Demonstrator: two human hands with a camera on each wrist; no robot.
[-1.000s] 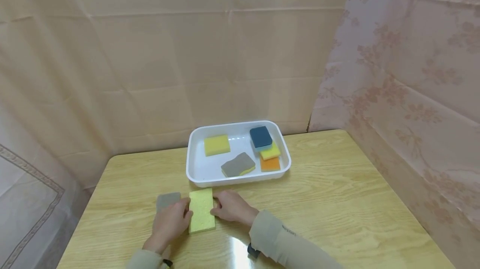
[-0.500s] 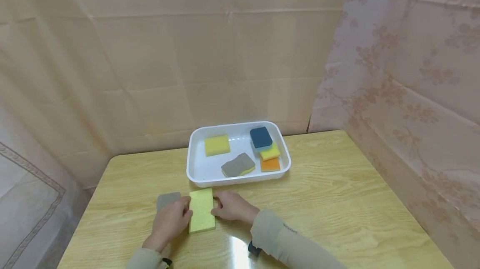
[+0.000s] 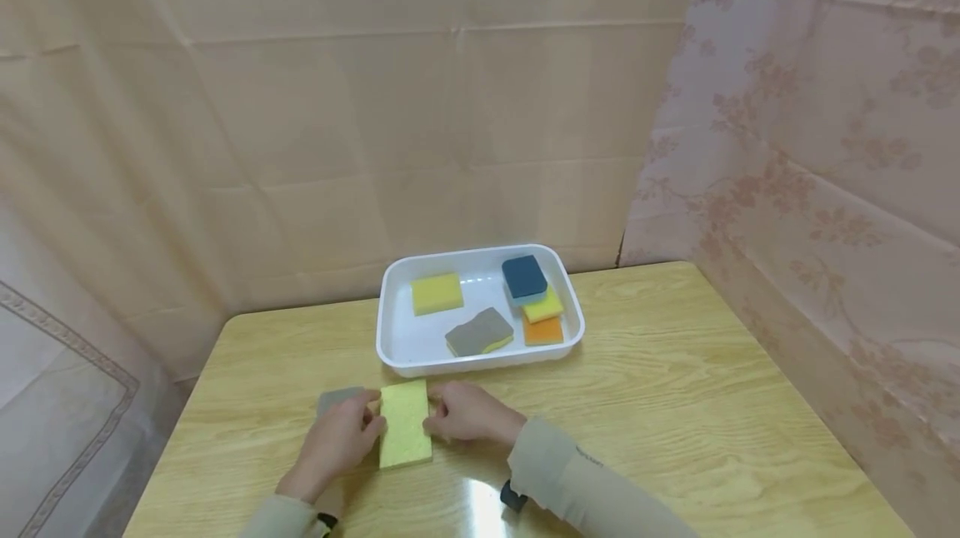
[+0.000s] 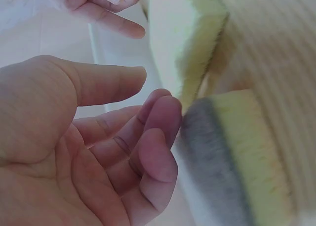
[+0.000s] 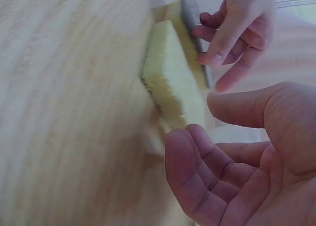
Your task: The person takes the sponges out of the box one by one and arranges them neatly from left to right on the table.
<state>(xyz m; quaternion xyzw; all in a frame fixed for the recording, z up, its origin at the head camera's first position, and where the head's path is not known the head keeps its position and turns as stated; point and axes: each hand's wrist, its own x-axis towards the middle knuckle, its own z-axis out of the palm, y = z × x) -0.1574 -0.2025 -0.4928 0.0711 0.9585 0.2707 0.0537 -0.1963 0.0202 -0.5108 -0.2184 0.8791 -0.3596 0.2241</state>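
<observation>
A pale yellow sponge (image 3: 405,425) lies flat on the table between the two hands. My left hand (image 3: 330,446) is at its left edge, thumb and fingers loosely bent. In the left wrist view, nothing is between the thumb and fingers of that left hand (image 4: 113,137). A grey-topped sponge (image 3: 339,398) lies partly hidden behind the left hand; its yellow side shows beside the fingertips in the left wrist view. At the pale sponge's right edge is my right hand (image 3: 472,415). The right wrist view shows the right hand (image 5: 237,161) with thumb and fingers apart, fingertips near the sponge (image 5: 170,72).
Behind the hands stands a white tray (image 3: 397,352). It holds a yellow sponge (image 3: 437,294), a wavy grey sponge (image 3: 478,332), and a dark blue sponge (image 3: 523,276) overlapping a small yellow one (image 3: 546,306), with an orange one (image 3: 543,331) in front. Curtains hang behind the table.
The head view has shifted very slightly. Both hands and the pale yellow sponge keep practically the same places.
</observation>
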